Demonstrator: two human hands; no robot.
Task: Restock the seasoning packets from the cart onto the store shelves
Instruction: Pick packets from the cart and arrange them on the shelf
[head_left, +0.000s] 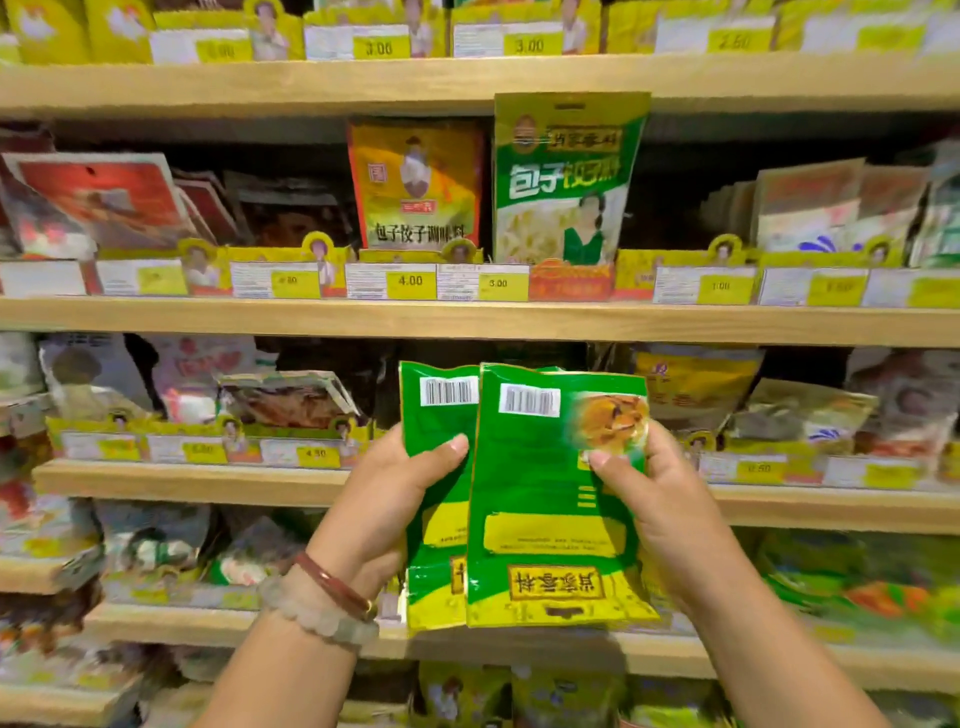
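Note:
Two green seasoning packets are held upside down, backs toward me, in front of the lower shelves. My left hand (384, 499) grips the rear packet (439, 467) by its left edge. My right hand (660, 493) pinches the front packet (540, 493) at its right edge, near a food picture. Both show white barcode labels at the top. On the shelf above, a matching green packet (563, 176) stands upright facing out, beside a yellow-orange packet (415, 187). The cart is out of view.
Wooden shelves (467, 317) run across the whole view, lined with yellow price tags (410, 281). Red packets (104, 197) lean at the left of the middle shelf, pale ones (810, 208) at the right. More packets fill the lower shelves.

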